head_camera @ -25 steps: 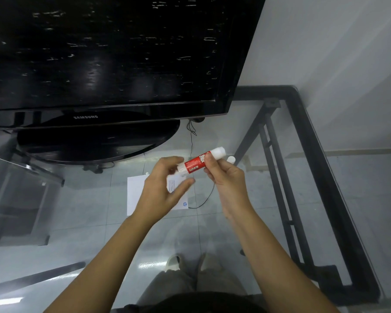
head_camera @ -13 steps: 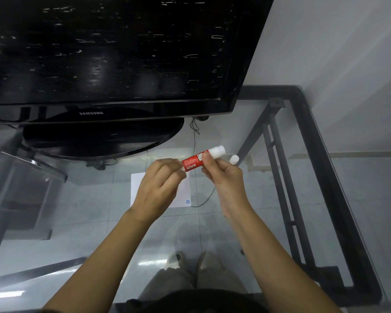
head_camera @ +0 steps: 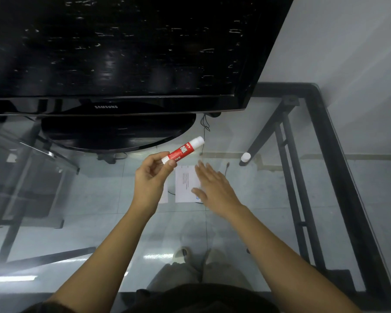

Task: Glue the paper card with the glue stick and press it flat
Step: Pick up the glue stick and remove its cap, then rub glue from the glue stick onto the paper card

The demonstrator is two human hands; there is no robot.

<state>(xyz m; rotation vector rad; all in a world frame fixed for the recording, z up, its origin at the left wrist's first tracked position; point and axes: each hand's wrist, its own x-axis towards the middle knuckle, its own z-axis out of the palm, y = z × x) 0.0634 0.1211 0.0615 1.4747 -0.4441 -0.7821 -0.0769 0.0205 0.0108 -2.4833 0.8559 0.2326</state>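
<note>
Near the centre of the frame the glue stick [head_camera: 182, 150] is pinched at its lower end by the left hand [head_camera: 150, 177], white tip angled to the upper right. The right hand [head_camera: 215, 188] is spread flat, empty, over the paper card [head_camera: 185, 185] lying on the glass table [head_camera: 269, 199]; a white cap [head_camera: 245, 157] stands at right

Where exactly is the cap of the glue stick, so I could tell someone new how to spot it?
Start at the black television on the glass table, then move right to the table's dark slanted leg. The cap sits on the glass by that leg's lower end, right of the paper card. It is a small white cylinder, apart from both hands and the red glue stick.
</note>
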